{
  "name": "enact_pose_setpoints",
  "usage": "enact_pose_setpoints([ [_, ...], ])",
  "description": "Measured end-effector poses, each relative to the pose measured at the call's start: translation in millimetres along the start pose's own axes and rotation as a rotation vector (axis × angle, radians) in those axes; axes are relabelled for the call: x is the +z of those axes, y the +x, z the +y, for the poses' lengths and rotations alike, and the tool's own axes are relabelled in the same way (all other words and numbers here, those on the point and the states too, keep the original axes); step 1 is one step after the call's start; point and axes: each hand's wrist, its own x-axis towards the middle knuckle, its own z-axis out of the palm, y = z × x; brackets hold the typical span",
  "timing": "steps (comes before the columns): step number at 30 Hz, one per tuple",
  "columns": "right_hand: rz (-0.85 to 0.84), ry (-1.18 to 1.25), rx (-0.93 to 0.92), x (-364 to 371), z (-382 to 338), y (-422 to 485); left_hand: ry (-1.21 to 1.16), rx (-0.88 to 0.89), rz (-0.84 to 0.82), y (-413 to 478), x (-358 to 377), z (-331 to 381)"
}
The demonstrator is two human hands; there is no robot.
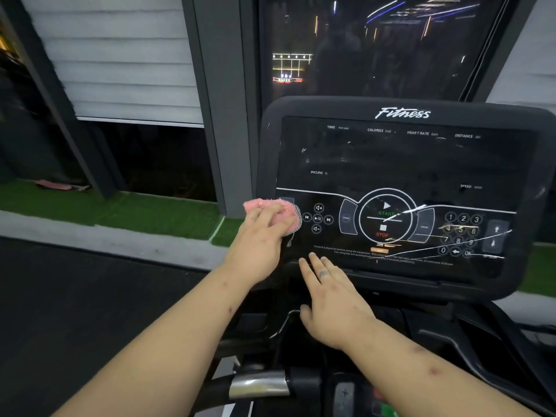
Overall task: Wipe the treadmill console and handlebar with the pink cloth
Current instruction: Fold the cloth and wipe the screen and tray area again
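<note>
Wiping the console: cloth at its left edge, most of the panel not yet reached.

Left of centre in the frame, the left hand (260, 236) has its fingers bent over the bunched pink cloth (287, 212) and presses it to the left edge of the console (391, 164), just beside the volume buttons. The right hand (334, 299), lower centre, lies flat with fingers straight and loosely spread; its tips are at the console's bottom rim and it holds nothing. I judge this to be the console step, probably early on, since white streaks show across the keypad on the right. The next move calls for a firm sweep rightward over the buttons and up over the display. The handlebar (258, 385), at the bottom of the frame, looks untouched and should come after.
</note>
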Motion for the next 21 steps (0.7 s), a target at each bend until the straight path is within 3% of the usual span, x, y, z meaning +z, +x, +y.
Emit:
enact_pose_setpoints([
  [6,0.193,-0.031,0.006,-35,0,24,0.056,0.018,-0.016,30,-16,-9],
  [10,0.287,-0.135,0.105,-80,15,53,0.036,-0.026,-0.022,28,-20,0],
  [21,0.237,-0.331,0.16,-84,34,61,0.039,-0.012,-0.129,-23,6,6],
])
